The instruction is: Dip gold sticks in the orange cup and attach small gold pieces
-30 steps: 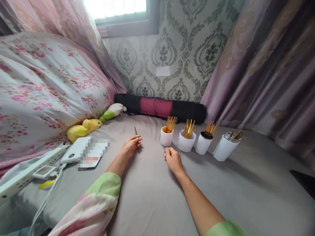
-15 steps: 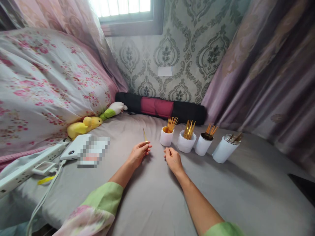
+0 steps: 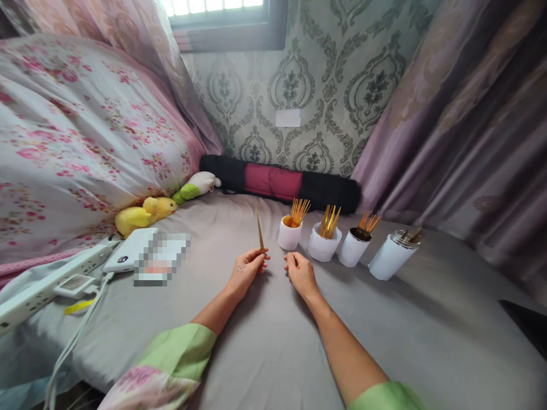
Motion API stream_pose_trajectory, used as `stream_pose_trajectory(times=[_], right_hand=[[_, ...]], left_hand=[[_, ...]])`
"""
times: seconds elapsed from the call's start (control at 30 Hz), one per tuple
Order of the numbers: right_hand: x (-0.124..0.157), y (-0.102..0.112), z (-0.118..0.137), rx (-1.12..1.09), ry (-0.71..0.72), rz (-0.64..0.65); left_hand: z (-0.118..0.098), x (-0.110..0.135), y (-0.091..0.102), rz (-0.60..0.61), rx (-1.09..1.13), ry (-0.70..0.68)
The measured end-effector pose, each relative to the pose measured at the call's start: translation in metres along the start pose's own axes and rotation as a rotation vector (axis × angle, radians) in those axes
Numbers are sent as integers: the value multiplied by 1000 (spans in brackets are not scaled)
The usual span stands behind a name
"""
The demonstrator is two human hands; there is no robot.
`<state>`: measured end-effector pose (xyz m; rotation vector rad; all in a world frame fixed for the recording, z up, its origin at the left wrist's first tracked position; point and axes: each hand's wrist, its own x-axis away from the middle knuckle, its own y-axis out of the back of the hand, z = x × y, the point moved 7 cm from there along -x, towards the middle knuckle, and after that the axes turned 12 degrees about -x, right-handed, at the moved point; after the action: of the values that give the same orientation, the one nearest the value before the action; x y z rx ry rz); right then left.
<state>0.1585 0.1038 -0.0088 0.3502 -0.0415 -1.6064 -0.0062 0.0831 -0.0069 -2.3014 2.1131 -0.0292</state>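
My left hand (image 3: 248,272) pinches the lower end of a thin gold pointed stick (image 3: 260,230), which stands nearly upright with its tip up. To its right, my right hand (image 3: 301,275) is closed with the fingers curled in; whatever it may hold is hidden. Just beyond the right hand is a white cup (image 3: 290,237) with several thin orange-gold sticks (image 3: 299,213). Beside that stands a wider white cup (image 3: 323,247) of broader gold pointed sticks (image 3: 329,221). Further right come a white cup with a dark rim (image 3: 354,253) and a tilted white jar (image 3: 390,262), both holding sticks.
A grey sheet (image 3: 265,347) covers the surface. At left lie a power strip (image 3: 55,282), a white device (image 3: 128,253) with a cable, and plush toys (image 3: 145,215). A black and red roll (image 3: 273,183) lies along the wall. A dark flat object (image 3: 527,330) is at far right.
My left hand has shifted slightly right, towards my right hand, and the gold stick has turned more upright. My right hand has hardly moved. The view has tilted slightly down.
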Motion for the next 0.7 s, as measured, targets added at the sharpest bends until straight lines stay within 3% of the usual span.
stream_pose_trajectory(times=[0.4, 0.7], right_hand=[[0, 0, 0, -40, 7, 14], [2, 1, 6, -105, 24, 9]], left_hand=[[-10, 5, -1, -33, -152, -109], [-7, 3, 2, -54, -337, -225]])
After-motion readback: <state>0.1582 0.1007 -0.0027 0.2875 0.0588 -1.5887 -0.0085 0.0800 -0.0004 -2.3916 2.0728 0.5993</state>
